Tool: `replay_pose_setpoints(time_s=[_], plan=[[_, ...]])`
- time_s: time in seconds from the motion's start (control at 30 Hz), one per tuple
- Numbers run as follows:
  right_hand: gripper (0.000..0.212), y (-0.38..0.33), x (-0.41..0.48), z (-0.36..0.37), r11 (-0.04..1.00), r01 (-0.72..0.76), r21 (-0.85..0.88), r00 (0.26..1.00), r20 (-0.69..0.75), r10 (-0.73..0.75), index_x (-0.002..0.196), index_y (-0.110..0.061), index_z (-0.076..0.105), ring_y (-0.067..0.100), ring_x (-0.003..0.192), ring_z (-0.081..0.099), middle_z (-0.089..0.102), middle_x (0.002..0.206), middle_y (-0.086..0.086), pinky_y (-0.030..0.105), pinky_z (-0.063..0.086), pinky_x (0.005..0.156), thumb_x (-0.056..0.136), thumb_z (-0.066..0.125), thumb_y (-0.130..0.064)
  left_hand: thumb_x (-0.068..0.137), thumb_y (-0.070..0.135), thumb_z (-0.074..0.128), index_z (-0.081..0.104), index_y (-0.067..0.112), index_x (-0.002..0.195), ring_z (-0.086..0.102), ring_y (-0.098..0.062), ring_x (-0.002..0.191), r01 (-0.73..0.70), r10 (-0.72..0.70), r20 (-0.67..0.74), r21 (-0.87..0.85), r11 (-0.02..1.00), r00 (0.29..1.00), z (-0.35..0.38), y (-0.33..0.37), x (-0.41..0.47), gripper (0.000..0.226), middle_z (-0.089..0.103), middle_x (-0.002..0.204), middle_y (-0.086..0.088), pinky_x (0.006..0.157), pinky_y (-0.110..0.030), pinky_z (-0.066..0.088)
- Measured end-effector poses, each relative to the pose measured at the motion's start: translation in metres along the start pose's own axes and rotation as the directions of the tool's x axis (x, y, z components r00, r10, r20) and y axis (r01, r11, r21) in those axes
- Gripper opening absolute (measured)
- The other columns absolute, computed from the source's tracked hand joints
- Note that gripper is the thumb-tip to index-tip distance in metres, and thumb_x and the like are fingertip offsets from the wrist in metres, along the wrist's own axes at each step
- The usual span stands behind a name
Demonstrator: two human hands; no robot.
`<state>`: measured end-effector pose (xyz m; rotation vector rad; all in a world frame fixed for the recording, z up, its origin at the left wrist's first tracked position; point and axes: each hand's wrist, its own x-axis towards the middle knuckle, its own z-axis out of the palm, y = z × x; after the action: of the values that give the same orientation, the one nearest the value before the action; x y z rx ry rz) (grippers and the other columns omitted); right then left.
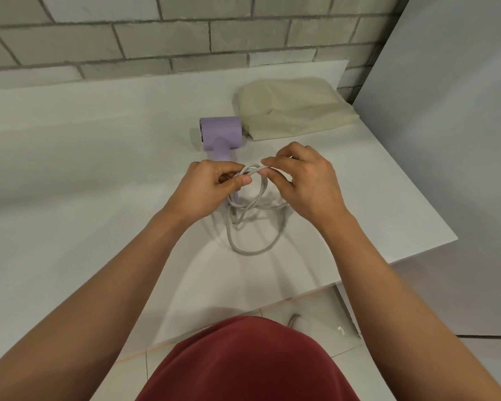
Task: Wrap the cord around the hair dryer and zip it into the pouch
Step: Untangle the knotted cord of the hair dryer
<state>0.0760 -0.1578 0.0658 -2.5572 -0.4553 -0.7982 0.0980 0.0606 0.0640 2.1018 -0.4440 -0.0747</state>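
Two hands meet at the centre of the frame, above a white table [99,169]. The left hand [209,189] and the right hand [307,180] both grip the grey cord [255,251] - the left fingers [243,180] are curled round a bunch of its loops, and the right fingers [272,162] pinch the same bunch from the other side. From that grip the cord hangs in several slack loops, the largest lying on the table just below the hands.

The lilac dryer [222,131] lies on the table above the hands, a little left of centre. Its barrel is at the top and its handle runs down behind the left hand, where the cord joins it. No cord is wound on the dryer.

The beige pouch [295,111] lies flat in the upper right of the table, just beside the barrel - whether the two touch I cannot tell, nor whether its zip is open.

A grey brick wall [99,39] fills the top of the frame, and a red shirt [243,366] the bottom centre.
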Motion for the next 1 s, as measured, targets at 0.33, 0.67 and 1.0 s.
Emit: replay_pose_setpoints(time_s=[0.33,0.67,1.0], plan=[[0.019,0.004,0.013,-0.026,0.953,-0.204,0.224,0.956,-0.164,0.244,0.103,-0.021,0.083,0.008,0.071,0.063,0.072,0.095,-0.003,0.026,0.054,0.068,0.094,0.076,-0.037,0.094,0.032,0.073,0.077,0.035,0.096,0.067,-0.001,0.074,-0.03,0.03,0.069,0.006,1.0,0.997,0.001,0.002,0.003,0.006,0.075,0.077,0.013,0.07,-0.005,0.041],[0.051,-0.002,0.008,-0.031,0.996,0.059,-0.061,0.983,0.178,-0.047,0.145,-0.021,0.058,0.025,0.103,0.064,0.051,0.147,0.005,0.041,0.059,0.071,0.095,0.068,-0.016,0.097,0.034,0.069,0.08,0.025,0.101,0.07,-0.008,0.076,-0.018,0.014,0.1,0.045,0.999,0.995,0.004,-0.002,0.003,0.014,0.075,0.08,0.009,0.073,-0.024,0.054],[0.029,-0.004,0.005,-0.007,0.988,0.134,-0.075,0.981,0.149,-0.122,0.112,-0.02,0.079,0.025,0.085,0.061,0.07,0.099,-0.002,0.043,0.056,0.052,0.101,0.06,-0.039,0.093,0.04,0.073,0.08,0.026,0.101,0.069,-0.026,0.077,-0.051,0.048,0.054,0.059,0.997,0.997,0.005,0.001,0.001,0.018,0.074,0.078,-0.005,0.078,-0.04,0.053]])
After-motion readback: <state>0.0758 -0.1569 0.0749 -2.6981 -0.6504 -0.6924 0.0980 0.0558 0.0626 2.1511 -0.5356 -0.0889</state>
